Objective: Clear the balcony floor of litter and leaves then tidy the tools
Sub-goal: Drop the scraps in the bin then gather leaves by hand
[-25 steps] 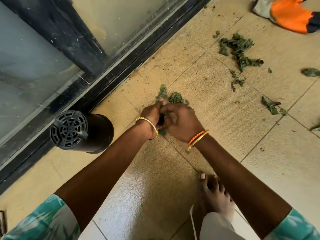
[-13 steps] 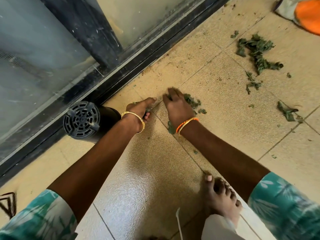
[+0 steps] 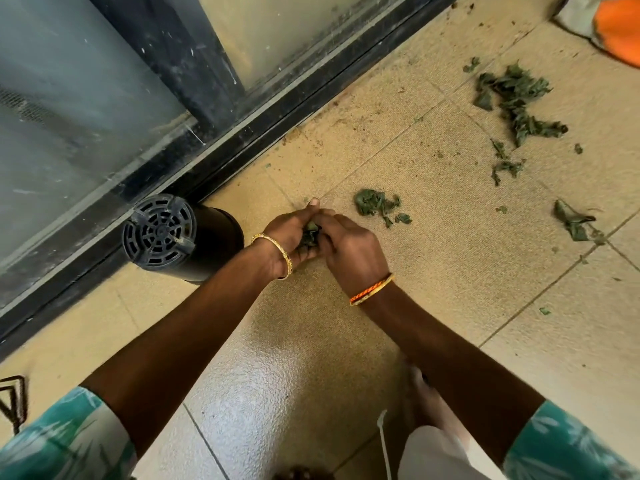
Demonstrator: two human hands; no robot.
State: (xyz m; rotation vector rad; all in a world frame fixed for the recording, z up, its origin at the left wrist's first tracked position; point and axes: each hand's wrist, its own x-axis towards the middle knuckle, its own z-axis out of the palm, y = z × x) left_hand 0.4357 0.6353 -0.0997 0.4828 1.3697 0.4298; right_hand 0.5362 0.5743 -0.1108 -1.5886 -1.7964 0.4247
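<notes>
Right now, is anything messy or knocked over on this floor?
Yes. A black pot lies tipped on its side against the door track. Torn green leaves are scattered over the tiles, the biggest pile near the top right. Both hands, left and right, are gathering some.

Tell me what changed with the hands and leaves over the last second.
Half a second ago the hands were apart, the right flat on the floor; now the right hand has come back to the left hand, both holding gathered leaves. The black pot and far leaf pile stayed put.
</notes>
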